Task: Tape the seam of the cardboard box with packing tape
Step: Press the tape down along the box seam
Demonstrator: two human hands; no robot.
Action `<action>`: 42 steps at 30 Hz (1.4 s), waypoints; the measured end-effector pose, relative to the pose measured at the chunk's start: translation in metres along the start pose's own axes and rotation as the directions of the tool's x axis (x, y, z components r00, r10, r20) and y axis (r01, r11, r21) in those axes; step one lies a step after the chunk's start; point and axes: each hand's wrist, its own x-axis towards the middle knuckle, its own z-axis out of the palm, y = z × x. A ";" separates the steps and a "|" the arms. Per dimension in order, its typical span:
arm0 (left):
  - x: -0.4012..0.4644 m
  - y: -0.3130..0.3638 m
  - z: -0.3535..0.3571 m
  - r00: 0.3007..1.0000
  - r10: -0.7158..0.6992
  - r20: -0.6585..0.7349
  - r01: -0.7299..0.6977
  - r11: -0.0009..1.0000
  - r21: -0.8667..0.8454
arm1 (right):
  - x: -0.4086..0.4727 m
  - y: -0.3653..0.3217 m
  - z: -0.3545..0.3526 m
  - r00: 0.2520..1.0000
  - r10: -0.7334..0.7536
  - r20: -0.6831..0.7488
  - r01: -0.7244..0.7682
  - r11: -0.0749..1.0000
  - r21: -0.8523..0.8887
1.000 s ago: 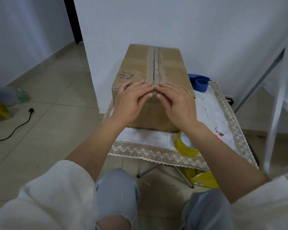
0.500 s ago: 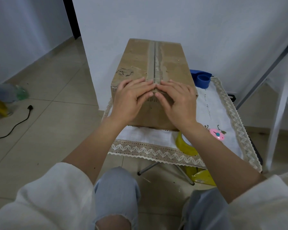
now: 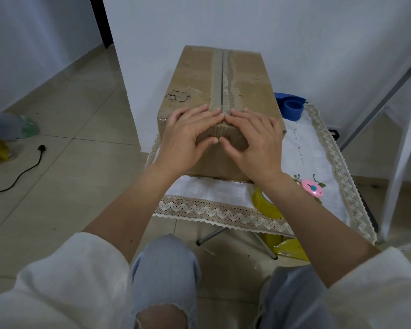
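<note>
A worn brown cardboard box [image 3: 195, 77] stands on a small table, its top seam [image 3: 221, 79] running away from me with torn paper along it. My left hand [image 3: 188, 136] and my right hand [image 3: 254, 138] lie flat over the box's near top edge, one on each side of the seam, fingertips meeting at the middle and thumbs pressed on the front face. Neither hand holds anything. A yellow roll of packing tape [image 3: 263, 205] lies on the table under my right wrist, partly hidden.
The table wears a white cloth with a lace border [image 3: 211, 212]. A blue tape dispenser [image 3: 292, 106] sits behind the box at the right. A pink utility knife [image 3: 312, 188] lies by my right wrist. A black cable [image 3: 22, 172] crosses the floor tiles.
My hands have slid a little down over the near edge and the thumbs now press the front face. The view has shifted, showing the pink knife.
</note>
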 end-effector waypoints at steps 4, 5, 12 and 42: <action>0.000 -0.001 -0.001 0.999 -0.007 0.038 0.006 1.000 0.005 | -0.001 0.004 -0.004 0.997 -0.032 0.066 0.032 0.999 0.001; 0.001 -0.001 -0.002 0.999 -0.012 0.050 0.012 1.000 0.003 | -0.001 0.006 -0.005 0.995 -0.042 0.089 0.042 0.999 0.001; 0.008 0.004 -0.010 0.995 -0.013 0.099 0.007 0.998 0.064 | 0.003 0.009 -0.014 0.982 -0.047 0.184 0.048 0.999 -0.001; 0.035 0.007 -0.028 0.930 -0.139 0.340 0.059 0.970 0.235 | 0.037 0.002 -0.029 0.897 0.094 0.431 -0.105 0.994 0.002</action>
